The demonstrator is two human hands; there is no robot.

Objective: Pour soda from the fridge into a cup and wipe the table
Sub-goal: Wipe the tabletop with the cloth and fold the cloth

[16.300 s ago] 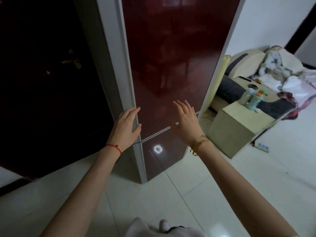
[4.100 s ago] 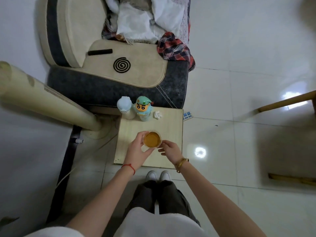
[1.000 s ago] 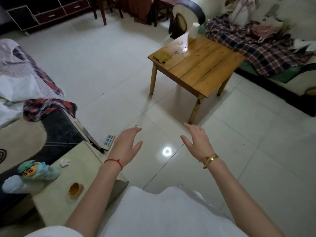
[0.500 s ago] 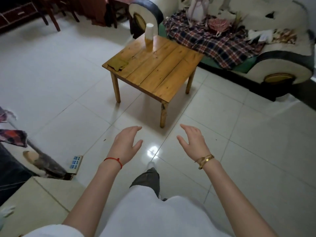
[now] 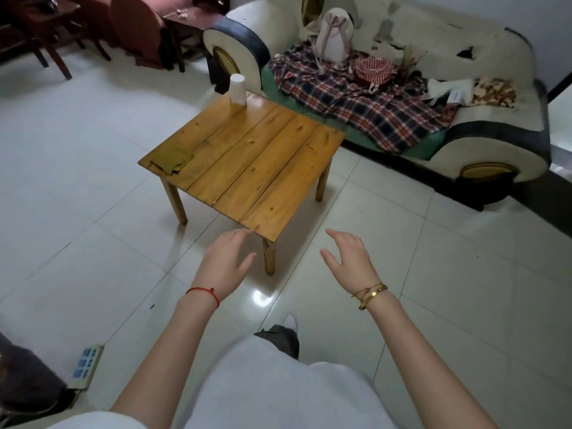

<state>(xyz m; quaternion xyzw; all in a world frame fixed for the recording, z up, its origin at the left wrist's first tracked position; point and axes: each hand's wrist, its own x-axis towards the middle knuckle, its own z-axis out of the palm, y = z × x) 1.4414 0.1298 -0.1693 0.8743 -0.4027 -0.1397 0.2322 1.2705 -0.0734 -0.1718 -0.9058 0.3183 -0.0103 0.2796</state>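
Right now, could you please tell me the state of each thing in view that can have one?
left hand: open, holding nothing
right hand: open, holding nothing
paper cup: upside down on the far corner of the table
cloth: lying crumpled on the table's left corner
wooden table: standing, untouched

Two bare hands — left hand and right hand — reach forward, fingers relaxed, holding nothing. Ahead stands a wooden table bearing a white cup at its far corner and an olive cloth near its left edge.
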